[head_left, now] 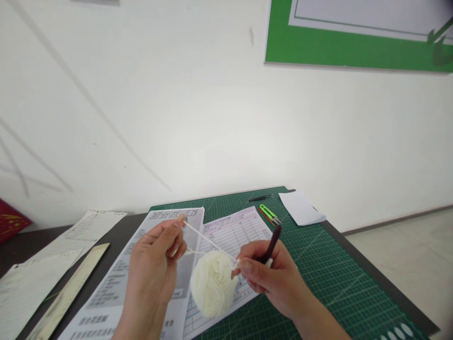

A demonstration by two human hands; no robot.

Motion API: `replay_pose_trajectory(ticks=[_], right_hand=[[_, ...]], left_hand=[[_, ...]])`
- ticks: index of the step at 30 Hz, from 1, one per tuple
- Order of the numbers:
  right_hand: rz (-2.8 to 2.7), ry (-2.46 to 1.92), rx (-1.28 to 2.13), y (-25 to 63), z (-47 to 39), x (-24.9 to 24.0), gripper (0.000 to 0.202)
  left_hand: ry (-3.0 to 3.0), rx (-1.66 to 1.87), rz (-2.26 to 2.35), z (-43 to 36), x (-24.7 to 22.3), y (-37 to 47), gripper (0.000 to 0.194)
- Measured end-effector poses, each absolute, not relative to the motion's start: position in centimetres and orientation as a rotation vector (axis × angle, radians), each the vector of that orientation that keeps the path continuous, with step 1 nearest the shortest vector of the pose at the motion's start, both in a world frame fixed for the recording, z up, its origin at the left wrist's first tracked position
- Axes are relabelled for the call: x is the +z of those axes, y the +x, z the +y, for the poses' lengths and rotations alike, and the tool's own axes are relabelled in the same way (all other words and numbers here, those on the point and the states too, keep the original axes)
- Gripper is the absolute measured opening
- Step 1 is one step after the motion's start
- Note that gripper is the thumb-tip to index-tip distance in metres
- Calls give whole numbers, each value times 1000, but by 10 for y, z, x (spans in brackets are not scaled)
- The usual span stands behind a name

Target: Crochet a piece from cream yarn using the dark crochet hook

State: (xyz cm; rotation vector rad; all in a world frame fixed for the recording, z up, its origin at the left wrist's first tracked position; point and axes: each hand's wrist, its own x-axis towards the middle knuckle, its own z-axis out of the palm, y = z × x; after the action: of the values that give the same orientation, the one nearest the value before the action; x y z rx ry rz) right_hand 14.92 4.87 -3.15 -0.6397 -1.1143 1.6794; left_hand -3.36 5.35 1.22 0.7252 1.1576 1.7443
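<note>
My left hand [155, 259] is closed, with a strand of cream yarn [203, 235] pinched between thumb and forefinger. The strand runs taut down to my right hand [272, 276]. Those fingers are wrapped round a crochet hook with a dark handle [273, 243] that points up and away. Its tip is hidden at the pinch, where a small bit of worked yarn shows. Another strand leaves the lower fingers of my left hand toward the cream yarn ball [214, 285], which lies between both hands on the printed sheets.
Under the work are a printed chart [244, 224] and a grey printed page [130, 278] on a green cutting mat [329, 283]. Green thread snips [269, 213], black tweezers [261, 198] and a folded white paper [300, 208] lie behind. A ruler [71, 293] lies left.
</note>
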Motion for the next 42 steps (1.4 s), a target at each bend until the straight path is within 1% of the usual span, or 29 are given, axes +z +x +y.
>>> replay_pose_trajectory(ticks=[10, 14, 17, 18, 20, 22, 24, 26, 30, 34, 38, 39, 40, 41, 42], right_hand=[[-1139, -631, 1719, 150, 48, -32, 23], [-1117, -639, 1715, 150, 49, -35, 23], [-1133, -649, 1695, 151, 50, -36, 23], [-1137, -657, 1689, 151, 50, -36, 23], [-1139, -668, 1693, 152, 51, -35, 23], [-1137, -677, 1718, 152, 52, -34, 23], [-1129, -692, 1742, 153, 53, -34, 22], [-1129, -698, 1747, 154, 55, -34, 23], [-1173, -688, 1734, 154, 59, -35, 24], [-1203, -670, 1722, 154, 60, -32, 26], [-1206, -672, 1706, 150, 60, -24, 24], [-1206, -679, 1701, 149, 59, -21, 24], [-1205, -687, 1697, 148, 60, -19, 24], [-1202, -695, 1694, 147, 60, -16, 24], [-1199, -703, 1691, 146, 60, -13, 25]], left_hand=[[710, 1796, 1168, 58, 13, -39, 14], [768, 1676, 1188, 57, 13, -50, 15], [858, 1453, 1209, 56, 16, -70, 41], [884, 1454, 1240, 56, 17, -78, 45], [910, 1540, 1388, 58, 18, -95, 43], [934, 1602, 1585, 61, 16, -109, 34], [968, 1586, 1731, 63, 11, -118, 32], [1071, 1445, 1886, 62, 4, -121, 33], [1337, 1132, 2012, 58, -1, -113, 22], [1542, 1001, 1920, 53, 22, -108, 31], [1615, 1207, 2176, 43, 53, -87, 30], [1650, 1283, 2123, 39, 57, -76, 27], [1741, 1296, 1856, 35, 58, -64, 27], [1805, 1165, 1578, 32, 57, -50, 28], [1820, 1073, 1380, 30, 53, -37, 33]])
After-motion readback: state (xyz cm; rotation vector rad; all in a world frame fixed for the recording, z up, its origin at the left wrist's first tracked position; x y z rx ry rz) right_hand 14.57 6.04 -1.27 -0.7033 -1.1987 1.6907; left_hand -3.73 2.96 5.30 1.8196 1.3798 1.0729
